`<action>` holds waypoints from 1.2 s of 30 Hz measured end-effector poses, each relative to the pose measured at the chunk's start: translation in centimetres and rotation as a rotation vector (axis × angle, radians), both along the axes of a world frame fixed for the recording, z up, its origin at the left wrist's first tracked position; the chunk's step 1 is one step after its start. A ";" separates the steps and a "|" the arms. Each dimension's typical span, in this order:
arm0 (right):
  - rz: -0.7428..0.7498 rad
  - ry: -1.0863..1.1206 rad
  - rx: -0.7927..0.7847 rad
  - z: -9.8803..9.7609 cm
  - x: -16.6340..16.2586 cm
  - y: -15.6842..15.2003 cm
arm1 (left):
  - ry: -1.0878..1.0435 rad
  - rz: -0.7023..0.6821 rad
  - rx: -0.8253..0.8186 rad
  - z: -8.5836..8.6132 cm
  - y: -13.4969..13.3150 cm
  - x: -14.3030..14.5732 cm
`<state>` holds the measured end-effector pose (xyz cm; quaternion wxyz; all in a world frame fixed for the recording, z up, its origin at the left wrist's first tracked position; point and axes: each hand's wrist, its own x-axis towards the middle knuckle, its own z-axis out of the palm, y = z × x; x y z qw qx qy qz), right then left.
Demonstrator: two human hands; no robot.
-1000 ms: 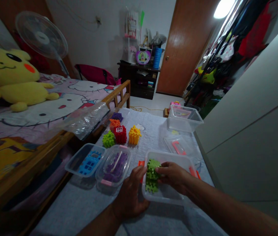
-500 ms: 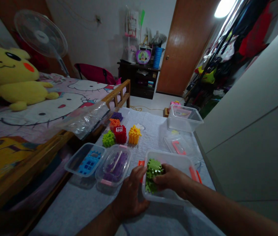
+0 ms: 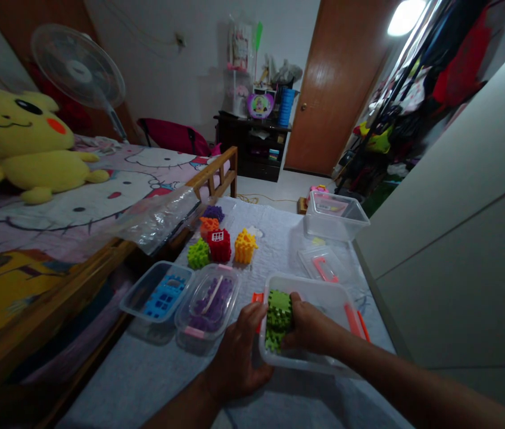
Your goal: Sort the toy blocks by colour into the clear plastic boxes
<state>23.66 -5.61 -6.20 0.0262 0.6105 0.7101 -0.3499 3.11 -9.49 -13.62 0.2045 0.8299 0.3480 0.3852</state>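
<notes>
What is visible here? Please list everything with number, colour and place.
tub: one, translucent, front
green pieces: several, green, in tub
lidded box: one, clear, purple pieces inside, left of tub
open box: one, clear, blue pieces inside, beside lidded box
table: one, pale cloth, centre
blocks: five, purple, orange, red, green, yellow, on table
lid: one, clear, beyond tub
far box: one, clear, far right
bed: one, wooden, left
plastic sheet: one, clear, bed's edge
plush: one, yellow, on bed
fan: one, whitish, behind bed
cabinet: one, dark, rear
door: one, brown, rear
clothes: many, mixed, right
light: one, white, top
left grip: one, tub's left edge
right grip: one, on green pieces
</notes>
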 end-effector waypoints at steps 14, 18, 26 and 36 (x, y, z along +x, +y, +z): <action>0.037 -0.110 0.075 0.1 -0.3 -0.4 | -0.014 -0.016 -0.018 -0.1 0.1 0.0; 0.063 -0.167 0.104 -0.2 -0.5 -0.4 | -0.020 -0.012 -0.014 -0.1 0.1 0.0; 0.077 -0.225 0.123 0.6 -0.8 -0.4 | 0.019 0.005 0.019 -0.2 0.1 0.1; 0.050 -0.165 0.100 3.0 -0.4 -1.1 | 0.230 0.130 0.035 2.1 -1.3 0.1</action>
